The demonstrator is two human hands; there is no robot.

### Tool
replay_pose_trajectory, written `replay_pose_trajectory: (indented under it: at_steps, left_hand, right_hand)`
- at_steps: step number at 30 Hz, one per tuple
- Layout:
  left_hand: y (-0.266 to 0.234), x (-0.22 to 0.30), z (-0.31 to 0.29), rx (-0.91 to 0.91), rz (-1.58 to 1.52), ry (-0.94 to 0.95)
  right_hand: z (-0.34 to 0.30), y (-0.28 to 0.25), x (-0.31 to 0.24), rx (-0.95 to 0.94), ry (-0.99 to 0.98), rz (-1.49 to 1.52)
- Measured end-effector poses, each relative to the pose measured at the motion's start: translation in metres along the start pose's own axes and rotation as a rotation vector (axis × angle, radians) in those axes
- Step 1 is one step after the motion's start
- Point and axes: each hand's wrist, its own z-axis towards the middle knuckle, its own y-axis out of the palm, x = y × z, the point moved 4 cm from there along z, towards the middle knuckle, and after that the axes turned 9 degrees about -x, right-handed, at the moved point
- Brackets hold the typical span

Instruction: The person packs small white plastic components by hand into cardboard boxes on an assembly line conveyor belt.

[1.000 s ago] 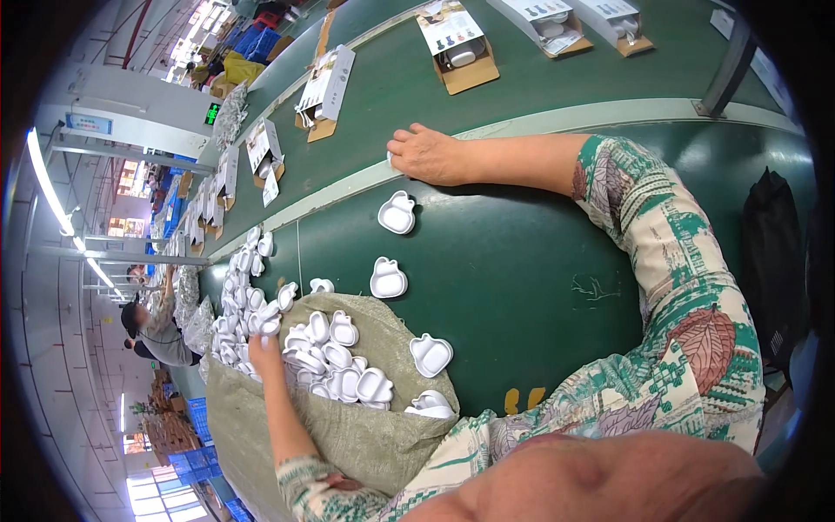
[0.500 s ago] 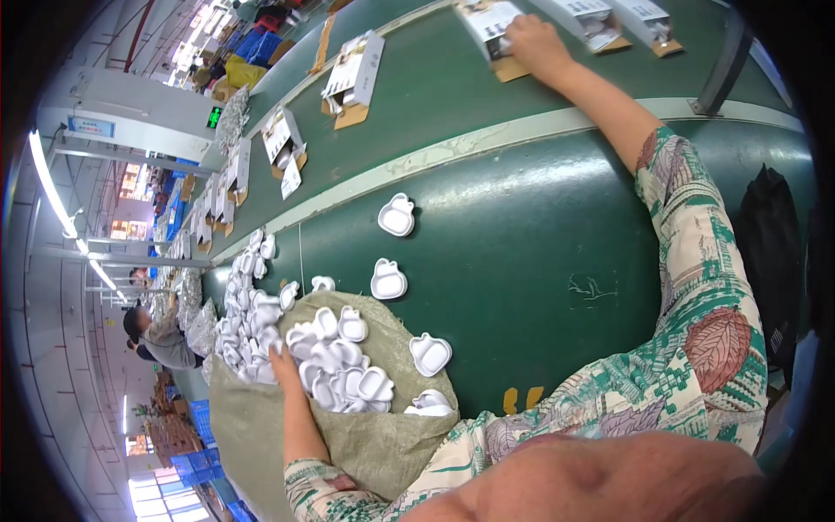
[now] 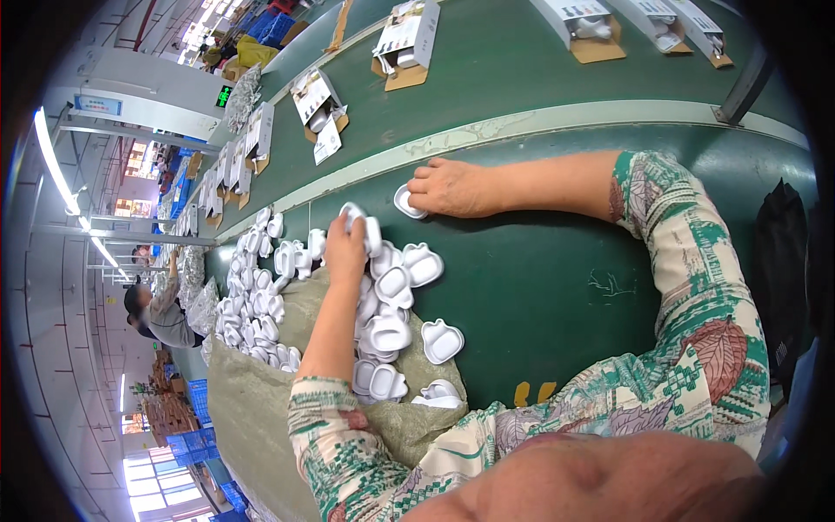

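My left hand [image 3: 346, 252] is closed around a small white plastic dish [image 3: 372, 237] with a rounded, eared outline, above a heap of the same dishes [image 3: 384, 333]. My right hand [image 3: 457, 188] reaches across the green table, its fingers curled onto another white dish [image 3: 404, 202] lying near the pale rail. Part of that dish is hidden under the fingers. The heap lies on an olive woven sack [image 3: 261, 418]. A single dish [image 3: 442, 342] lies beside the sack's right edge.
Beyond the pale rail [image 3: 539, 124], a green conveyor belt [image 3: 487, 78] carries open white boxes [image 3: 407, 39] with brown flaps and white parts inside. A metal post [image 3: 744, 91] stands at right, near a black bag [image 3: 777, 270]. A co-worker [image 3: 161, 309] is at far left.
My right hand has left a box on the belt and come down to a dish on the table. My left hand has moved up and right, pushing dishes along. The boxes have shifted right.
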Motion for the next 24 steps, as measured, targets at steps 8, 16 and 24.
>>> replay_pose_trajectory:
  at_steps: [8,16,24]
  left_hand:
    - [0.014,0.055,0.019,-0.039,-0.117,0.214]
    - [-0.009,0.050,-0.112,-0.352,0.237,0.361]
    - [0.000,0.044,-0.099,-0.324,0.397,0.410]
  right_hand:
    - [-0.017,-0.015,0.020,0.079,0.084,-0.121]
    - [-0.016,-0.035,0.109,0.207,0.354,-0.364]
    - [0.000,-0.031,0.190,0.149,0.705,-0.475]
